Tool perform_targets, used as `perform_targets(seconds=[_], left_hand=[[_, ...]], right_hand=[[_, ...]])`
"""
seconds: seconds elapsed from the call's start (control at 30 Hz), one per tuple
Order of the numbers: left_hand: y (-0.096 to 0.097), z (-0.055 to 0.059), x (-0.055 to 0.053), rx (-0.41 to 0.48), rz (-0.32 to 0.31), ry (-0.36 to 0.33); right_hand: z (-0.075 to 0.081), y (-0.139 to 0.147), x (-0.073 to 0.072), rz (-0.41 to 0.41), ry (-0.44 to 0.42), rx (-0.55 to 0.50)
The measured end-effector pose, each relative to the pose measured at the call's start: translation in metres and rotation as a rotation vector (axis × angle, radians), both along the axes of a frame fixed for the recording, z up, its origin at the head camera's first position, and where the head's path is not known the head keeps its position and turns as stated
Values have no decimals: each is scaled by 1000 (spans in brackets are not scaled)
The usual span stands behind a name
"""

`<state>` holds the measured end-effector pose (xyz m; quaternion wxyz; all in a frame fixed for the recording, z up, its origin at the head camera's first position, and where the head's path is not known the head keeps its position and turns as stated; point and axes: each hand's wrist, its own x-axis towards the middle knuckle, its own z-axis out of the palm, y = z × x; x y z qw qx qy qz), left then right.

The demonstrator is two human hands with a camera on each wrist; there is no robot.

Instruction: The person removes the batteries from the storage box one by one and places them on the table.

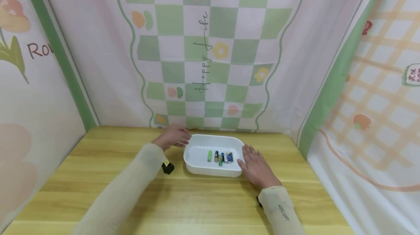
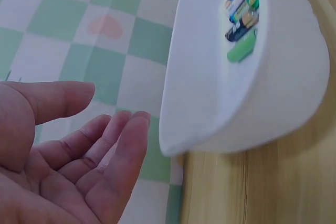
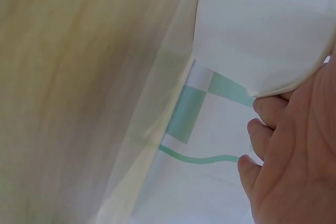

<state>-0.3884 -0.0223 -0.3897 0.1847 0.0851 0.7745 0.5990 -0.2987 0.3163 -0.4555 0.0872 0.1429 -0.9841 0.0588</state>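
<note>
A white oblong tray [image 1: 213, 172] with rounded corners stands on the table, several batteries [image 1: 228, 157] lying inside it. One light green battery [image 1: 209, 156] lies a little left of the cluster. My left hand [image 1: 174, 137] is beside the tray's left end, its fingers loosely bent and the thumb apart. In the left wrist view, a gap separates those fingers [image 2: 134, 135] from the rim, and nothing is in the palm. At the right end, my right hand [image 1: 259, 168] lies along the rim with its fingers stretched out; in the right wrist view the fingertips [image 3: 269, 109] are right at the tray's edge.
The wooden table [image 1: 197, 206] reaches back to a hanging cloth [image 1: 223, 71] with green and white checks. More printed cloth [image 1: 370, 118] hangs on the right side, and another printed sheet [image 1: 42, 93] on the left. A black wrist device [image 1: 168, 168] hangs below the left cuff.
</note>
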Motion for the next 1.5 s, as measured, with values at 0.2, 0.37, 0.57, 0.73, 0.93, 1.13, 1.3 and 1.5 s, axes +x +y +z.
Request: perform_targets(seconds=[0.2,0.37,0.57,0.73,0.93,1.13,1.3,1.5], left_hand=[[19,0,2,-26,-46,-8],[30,-3,2,-39,-54,-19],[39,-6,0,-3,-54,-22],[42,-9,-6,14,-38,-44],[46,-15,-9,44,-28,-95],[50,-24,-8,81,-23,-104],[54,-23,-6,87,-31,-97],[57,-26,-8,61,-22,-108]], right_hand=[[0,0,-1,-3,3,4],[-2,0,-2,2,1,3],[-2,1,-2,5,2,-11],[0,2,-3,4,5,-16],[0,2,-3,2,-11,-13],[-2,2,-1,7,-32,-20],[1,1,0,10,-35,-34],[1,0,0,7,-47,-34]])
